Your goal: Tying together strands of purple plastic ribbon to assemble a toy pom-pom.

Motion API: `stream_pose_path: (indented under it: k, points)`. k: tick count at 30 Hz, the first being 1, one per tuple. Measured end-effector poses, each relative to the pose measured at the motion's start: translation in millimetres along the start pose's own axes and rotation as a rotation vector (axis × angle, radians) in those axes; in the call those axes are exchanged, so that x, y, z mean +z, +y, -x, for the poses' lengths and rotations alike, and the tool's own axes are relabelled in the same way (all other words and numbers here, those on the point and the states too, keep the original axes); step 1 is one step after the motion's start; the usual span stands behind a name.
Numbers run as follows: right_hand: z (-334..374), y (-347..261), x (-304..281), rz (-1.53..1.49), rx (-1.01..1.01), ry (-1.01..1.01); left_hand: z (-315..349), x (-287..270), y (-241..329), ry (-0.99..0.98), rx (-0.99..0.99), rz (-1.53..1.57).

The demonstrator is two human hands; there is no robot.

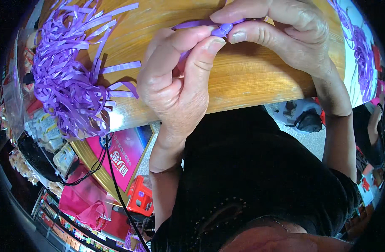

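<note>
Between my two hands, above the far part of the wooden table, is a purple ribbon [222,30] with a small bunched knot or fold in it. My left hand [179,71] pinches one side of the bunch between thumb and forefinger. From the right, my right hand [291,33] pinches the other side, its thumb and forefinger tips close to the left ones. A strip of ribbon trails leftward behind my left fingers. Left of my hands a large heap of cut purple ribbons [66,80] lies on the table, several ends pointing toward me.
The wooden table [251,84] has its near edge just before my body. More purple ribbons [362,59] lie on a white surface at far right. At lower left are black cables [112,172], a pink sign, a red plastic stool [140,197] and a pink bag [83,201].
</note>
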State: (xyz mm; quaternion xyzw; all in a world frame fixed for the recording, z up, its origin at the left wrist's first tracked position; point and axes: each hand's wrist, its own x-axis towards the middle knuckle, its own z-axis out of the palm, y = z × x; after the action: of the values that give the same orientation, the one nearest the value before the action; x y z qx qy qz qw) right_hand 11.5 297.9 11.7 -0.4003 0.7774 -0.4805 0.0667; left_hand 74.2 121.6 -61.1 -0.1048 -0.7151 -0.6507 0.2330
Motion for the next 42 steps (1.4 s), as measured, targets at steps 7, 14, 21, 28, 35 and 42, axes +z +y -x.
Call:
stream_pose_path:
  k: [7, 14, 21, 28, 35, 42]
  points:
    - [-1, 7, 4, -0.046, 0.002, 0.029, 1, -2, 1, -0.044, -0.027, -0.008]
    - [-2, 3, 0, 0.014, 0.004, -0.009, 0, -3, -1, -0.045, -0.023, -0.004]
    - [-1, 3, 0, 0.200, -0.112, -0.032, -2, 0, 8, -0.060, 0.089, -0.176]
    - [-25, 71, 24, 0.221, -1.077, 0.379, -2, 0, 3, -0.045, 0.088, -0.114]
    - [1, 7, 0, 0.211, -0.104, 0.029, 0, 0, 4, -0.003, -0.151, 0.094]
    - [2, 11, 0, -0.042, -0.067, 0.053, -1, -1, 7, -0.008, -0.119, 0.082]
